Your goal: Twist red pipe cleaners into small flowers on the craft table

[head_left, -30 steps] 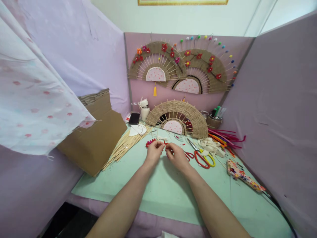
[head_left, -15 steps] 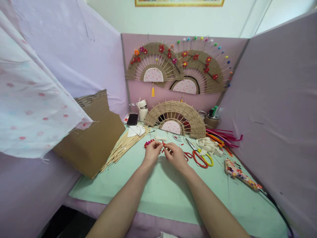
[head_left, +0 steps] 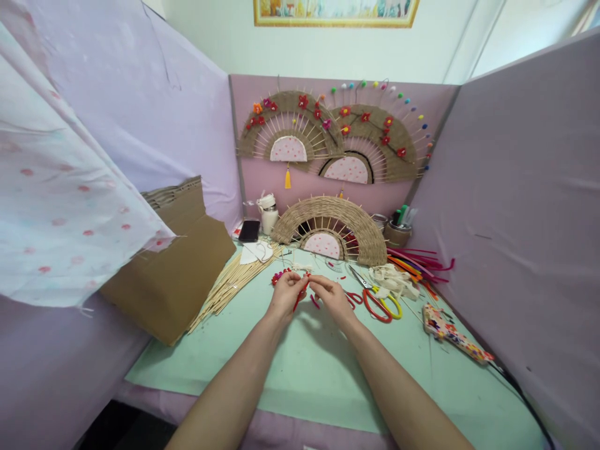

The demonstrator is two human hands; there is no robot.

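Over the middle of the table, my left hand [head_left: 285, 295] pinches a short red pipe cleaner [head_left: 299, 299], whose loose end hangs down past the fingers. My right hand [head_left: 330, 301] closes thumb and fingertips on its upper end, close to the left fingertips. Part of the red piece is hidden by the fingers. Just beyond my left hand lies a small cluster of red and magenta fuzzy flowers [head_left: 280, 275]. A magenta pipe cleaner scrap [head_left: 314, 302] shows below my right fingers. To the right are red-handled scissors [head_left: 377, 306] and another pair with yellow handles [head_left: 394, 307].
A woven twine fan [head_left: 335, 209] stands behind the hands, with decorated fans on the pink board [head_left: 267, 178]. Left lie thin sticks [head_left: 229, 284] and cardboard [head_left: 173, 281]. Right are pipe cleaners [head_left: 422, 262], pale cord [head_left: 394, 280] and a floral glue gun [head_left: 452, 334] with a cable.
The red pipe cleaner now hangs down beside my left fingers, and my right fingers have closed in on its top. The view has tilted up slightly.
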